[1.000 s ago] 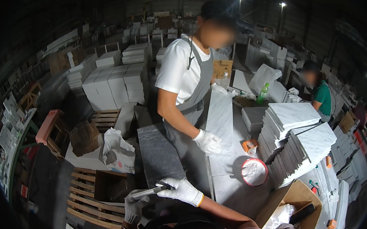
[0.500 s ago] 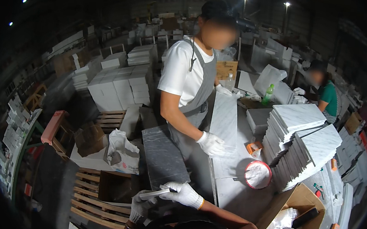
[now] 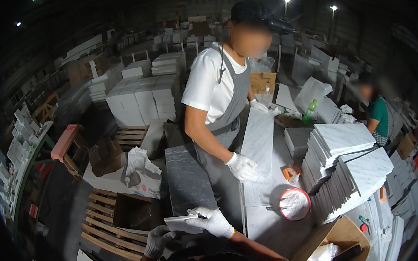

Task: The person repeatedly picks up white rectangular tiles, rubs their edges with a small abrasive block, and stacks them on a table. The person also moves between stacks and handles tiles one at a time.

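Closest, the right hand [image 3: 210, 222] is clamped on a pale flat piece [image 3: 181, 223], which it holds tilted near the dark slab [image 3: 188, 175]; the left hand [image 3: 157, 241] is curled just below the piece's left end, and I cannot tell whether it touches. To the right stands an open cardboard box [image 3: 317, 235]. Beyond, on the desk [image 3: 267, 228], sits a red-rimmed tub [image 3: 295, 204] of white material, near stacked marbled slabs [image 3: 343, 138]. Across, a co-worker's gloved hand [image 3: 242, 167] rests on a long marbled slab [image 3: 259, 139]; farther along stands a green bottle [image 3: 310, 111]
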### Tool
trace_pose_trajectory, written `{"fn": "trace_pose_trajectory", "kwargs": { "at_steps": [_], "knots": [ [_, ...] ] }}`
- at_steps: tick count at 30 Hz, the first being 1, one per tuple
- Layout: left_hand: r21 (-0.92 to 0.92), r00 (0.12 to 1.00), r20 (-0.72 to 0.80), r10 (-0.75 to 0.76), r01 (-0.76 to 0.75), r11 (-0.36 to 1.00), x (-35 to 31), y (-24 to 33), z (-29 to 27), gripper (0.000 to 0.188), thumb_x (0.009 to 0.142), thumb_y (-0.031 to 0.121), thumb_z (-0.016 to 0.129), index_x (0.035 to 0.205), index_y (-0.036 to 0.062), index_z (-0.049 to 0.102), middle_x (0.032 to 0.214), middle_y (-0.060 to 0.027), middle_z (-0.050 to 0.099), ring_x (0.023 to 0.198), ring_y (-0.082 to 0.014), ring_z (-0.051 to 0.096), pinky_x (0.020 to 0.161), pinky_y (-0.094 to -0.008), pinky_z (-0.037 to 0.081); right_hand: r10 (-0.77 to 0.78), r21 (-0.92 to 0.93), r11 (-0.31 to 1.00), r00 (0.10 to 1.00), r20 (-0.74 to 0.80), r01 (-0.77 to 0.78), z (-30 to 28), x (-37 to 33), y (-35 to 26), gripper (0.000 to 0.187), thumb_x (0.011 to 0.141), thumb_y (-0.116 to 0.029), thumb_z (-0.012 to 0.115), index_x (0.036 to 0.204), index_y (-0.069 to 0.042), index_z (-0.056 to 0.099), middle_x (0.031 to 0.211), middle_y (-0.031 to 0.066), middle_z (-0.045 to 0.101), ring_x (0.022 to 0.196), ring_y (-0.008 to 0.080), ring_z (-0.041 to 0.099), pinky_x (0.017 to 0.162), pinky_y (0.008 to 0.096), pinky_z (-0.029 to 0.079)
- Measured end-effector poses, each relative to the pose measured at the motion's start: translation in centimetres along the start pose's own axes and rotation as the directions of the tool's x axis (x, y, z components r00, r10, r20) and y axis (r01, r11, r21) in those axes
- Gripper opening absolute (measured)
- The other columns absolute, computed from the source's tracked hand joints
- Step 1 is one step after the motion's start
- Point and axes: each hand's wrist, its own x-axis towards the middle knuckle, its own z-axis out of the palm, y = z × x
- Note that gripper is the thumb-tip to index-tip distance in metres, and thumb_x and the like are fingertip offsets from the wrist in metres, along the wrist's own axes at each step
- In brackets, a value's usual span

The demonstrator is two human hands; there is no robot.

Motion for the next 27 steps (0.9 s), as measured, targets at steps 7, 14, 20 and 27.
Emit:
{"fn": "trace_pose_trajectory", "kwargs": {
  "at_steps": [7,14,20,27],
  "knots": [
    [0.086,0.987,-0.158,-0.003,0.017,0.996,0.3,-4.3,-2.0,0.028,0.089,0.025,0.069,0.093,-0.0027,0.07,0.08,-0.0087,0.07,0.076,-0.0129,0.064,0.069,-0.0275,0.052,0.187,0.257,0.947,0.982,0.042,-0.191,-0.9,-0.1,0.1,0.041,0.086,-0.025,0.074,0.117,0.001,0.066,0.098,0.0054,0.07,0.086,0.0074,0.059,0.076,0.0248,0.05],
    [0.042,0.983,-0.132,0.127,-0.122,0.992,0.0,-2.0,-1.6,0.032,0.09,0.025,0.069,0.099,-0.0051,0.067,0.096,-0.0131,0.069,0.085,-0.0147,0.064,0.075,-0.0294,0.051,0.122,0.257,0.96,0.992,-0.029,-0.11,-0.5,-0.4,0.1,0.04,0.086,-0.024,0.074,0.116,0.001,0.065,0.098,0.0065,0.071,0.086,0.0068,0.059,0.076,0.0249,0.05],
    [-0.167,0.977,-0.078,0.199,-0.21,0.963,-0.4,0.9,0.4,0.063,0.086,0.034,0.073,0.128,-0.0069,0.05,0.116,-0.0151,0.062,0.104,-0.0194,0.06,0.089,-0.0308,0.049,0.038,0.223,0.974,0.998,-0.048,-0.026,0.0,-0.6,0.5,0.037,0.087,-0.025,0.074,0.114,-0.001,0.067,0.091,0.0032,0.069,0.077,0.0046,0.056,0.069,0.023,0.048],
    [-0.205,0.968,0.025,0.249,-0.239,0.949,-0.1,3.4,1.2,0.086,0.079,0.039,0.079,0.138,-0.0081,0.037,0.125,-0.015,0.056,0.114,-0.0213,0.055,0.097,-0.0328,0.045,0.137,0.233,0.962,0.99,0.037,-0.142,0.2,-0.7,-0.7,0.035,0.089,-0.031,0.072,0.111,-0.005,0.068,0.076,-0.0027,0.062,0.062,0.0028,0.049,0.057,0.0225,0.043]
  ]
}}
